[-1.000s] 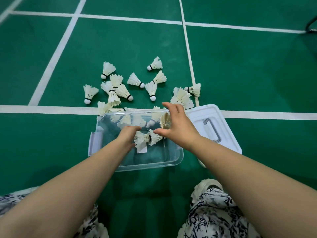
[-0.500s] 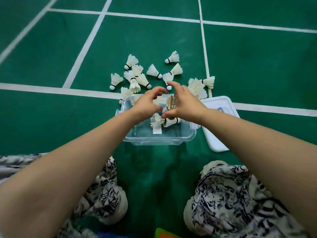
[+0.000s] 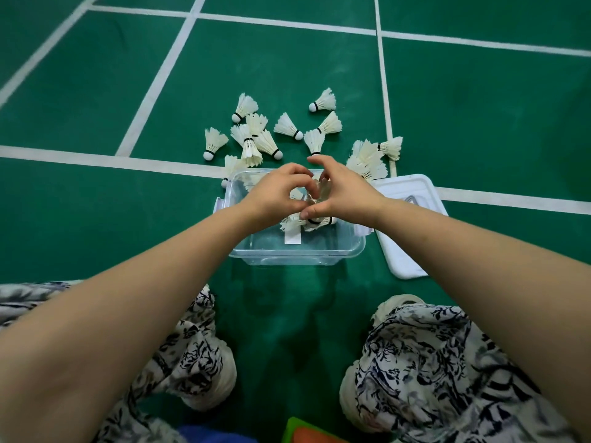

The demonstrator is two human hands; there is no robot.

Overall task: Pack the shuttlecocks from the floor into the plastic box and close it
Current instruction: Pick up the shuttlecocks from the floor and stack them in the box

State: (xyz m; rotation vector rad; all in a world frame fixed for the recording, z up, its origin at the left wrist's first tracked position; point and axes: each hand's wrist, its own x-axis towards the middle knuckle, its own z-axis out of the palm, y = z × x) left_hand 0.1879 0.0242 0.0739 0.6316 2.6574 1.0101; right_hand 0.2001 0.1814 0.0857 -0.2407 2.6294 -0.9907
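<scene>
Feather shuttlecocks point(image 3: 287, 125) are nearly weightless, and we judge that their brittle skirts crush easily, so the cork base is where to pinch. Most lie on the green floor point(image 3: 96, 91) just beyond the clear plastic box point(image 3: 297, 255), and a few lie inside it. Over the box, our right hand point(image 3: 345, 196) curls round one shuttlecock point(image 3: 323, 188). Our left hand point(image 3: 271, 196) curls against it, but we cannot tell if it grips. The white lid point(image 3: 403, 257) lies beside the box.

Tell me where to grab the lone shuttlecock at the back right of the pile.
Probably by the cork tip, pinched from above: that shuttlecock lies on its side, cork pointing left, feather skirt flaring right, nothing touching it.
</scene>
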